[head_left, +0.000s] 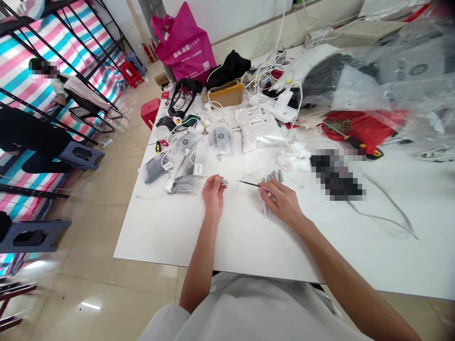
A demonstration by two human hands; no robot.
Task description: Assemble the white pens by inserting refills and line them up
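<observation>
My left hand (pixel 214 191) rests on the white table (pixel 249 237), fingers curled in a pinch on a small grey part (pixel 224 181) at its fingertips. My right hand (pixel 280 201) lies to its right, closed on a thin dark tool (pixel 249 183) whose tip points left toward the grey part. Several grey stick-shaped pieces (pixel 273 176) lie under and just beyond the right hand.
Plastic pouches (pixel 219 139) and a silver bag (pixel 258 127) lie beyond the hands, with a cardboard box (pixel 226 93), cables and a pink bag (pixel 183 45) further back. A grey cable (pixel 387 208) trails at the right. Stools and a seated person are at the left.
</observation>
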